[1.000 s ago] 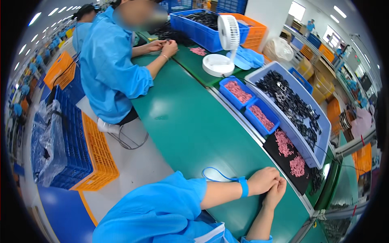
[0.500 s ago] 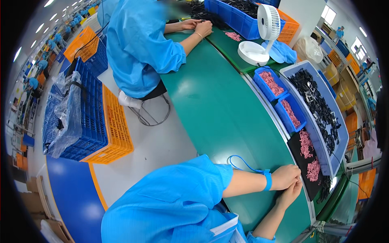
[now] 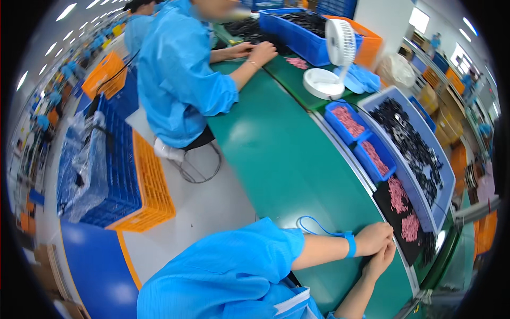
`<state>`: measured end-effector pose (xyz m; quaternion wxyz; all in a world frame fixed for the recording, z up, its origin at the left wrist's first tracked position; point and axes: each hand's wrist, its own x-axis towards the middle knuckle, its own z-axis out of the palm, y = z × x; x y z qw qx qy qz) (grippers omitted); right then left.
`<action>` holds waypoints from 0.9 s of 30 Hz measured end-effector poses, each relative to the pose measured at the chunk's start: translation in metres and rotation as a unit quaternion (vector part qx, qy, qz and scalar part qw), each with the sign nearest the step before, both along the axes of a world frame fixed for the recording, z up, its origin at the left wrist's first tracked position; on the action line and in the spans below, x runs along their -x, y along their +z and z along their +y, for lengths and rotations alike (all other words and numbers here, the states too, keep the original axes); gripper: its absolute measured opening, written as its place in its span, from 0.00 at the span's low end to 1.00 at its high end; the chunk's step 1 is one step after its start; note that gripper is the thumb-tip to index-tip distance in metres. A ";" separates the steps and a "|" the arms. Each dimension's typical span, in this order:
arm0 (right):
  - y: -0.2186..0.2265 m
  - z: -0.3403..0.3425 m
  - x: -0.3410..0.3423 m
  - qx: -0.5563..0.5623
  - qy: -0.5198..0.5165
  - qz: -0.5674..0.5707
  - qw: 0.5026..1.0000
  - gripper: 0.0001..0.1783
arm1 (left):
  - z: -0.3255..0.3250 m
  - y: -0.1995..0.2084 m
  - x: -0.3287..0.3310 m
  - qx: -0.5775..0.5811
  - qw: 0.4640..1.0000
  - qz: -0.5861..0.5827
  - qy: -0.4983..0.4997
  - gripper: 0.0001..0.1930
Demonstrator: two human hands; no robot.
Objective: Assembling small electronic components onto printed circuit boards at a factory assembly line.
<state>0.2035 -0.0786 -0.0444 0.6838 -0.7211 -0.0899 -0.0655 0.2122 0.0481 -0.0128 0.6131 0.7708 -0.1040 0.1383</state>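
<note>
My left hand (image 3: pixel 374 238) wears a blue wrist strap (image 3: pixel 350 244) with a coiled cord. It meets my right hand (image 3: pixel 380 260) over the right edge of the green table (image 3: pixel 297 175). Fingers of both hands are curled and pressed together at the tips. Whatever they hold is too small or hidden to make out. Just beyond the fingertips lies a black mat (image 3: pixel 387 204) with two heaps of small pink parts (image 3: pixel 409 227).
Two blue bins (image 3: pixel 363 139) of pink parts and a grey-blue tray (image 3: pixel 445 204) of black parts line the right side. A white fan (image 3: pixel 325 84) stands farther back. A co-worker in blue (image 3: pixel 183 80) sits at the far left. Stacked crates (image 3: pixel 154 181) stand left.
The whole view has shifted slightly, so the far bench and co-worker appear lower. My hands stay together at the same table edge, with barely any change in their pose.
</note>
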 end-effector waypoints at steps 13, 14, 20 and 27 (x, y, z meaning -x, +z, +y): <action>0.001 0.038 -0.015 0.065 -0.129 -0.063 0.988 0.05 | 0.024 0.002 -0.013 -0.071 0.997 -0.039 -0.014 0.04; 0.004 0.035 -0.012 0.062 -0.137 -0.062 0.987 0.05 | 0.020 0.000 -0.012 -0.029 0.999 -0.004 -0.043 0.04; 0.012 0.024 0.001 0.051 -0.142 -0.037 0.988 0.05 | 0.010 0.000 -0.007 -0.031 0.998 0.016 -0.059 0.05; 0.013 0.028 -0.003 0.049 -0.137 -0.029 0.989 0.05 | 0.017 0.005 -0.010 -0.063 0.997 0.007 -0.039 0.05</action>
